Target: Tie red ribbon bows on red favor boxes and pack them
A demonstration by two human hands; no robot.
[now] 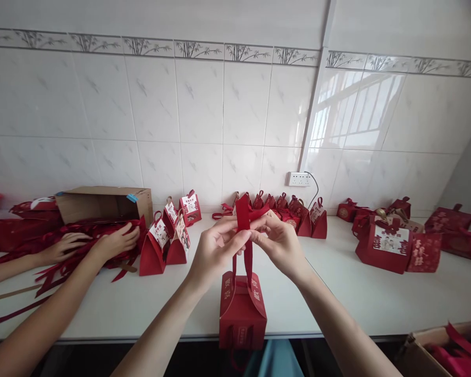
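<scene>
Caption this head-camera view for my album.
Left hand and right hand hold a red ribbon above a red gift box on a white counter.

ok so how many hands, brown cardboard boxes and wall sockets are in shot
hands: 4 - left hand and right hand pinching a ribbon, plus a co-worker's hands
cardboard boxes: 2 - left box, lower-right box
wall sockets: 1 - wall socket
total: 7

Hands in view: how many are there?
4. The person's left hand and right hand pinch the red ribbon at centre; a co-worker's two hands touch ribbons at the left. None seems hidden.
</scene>
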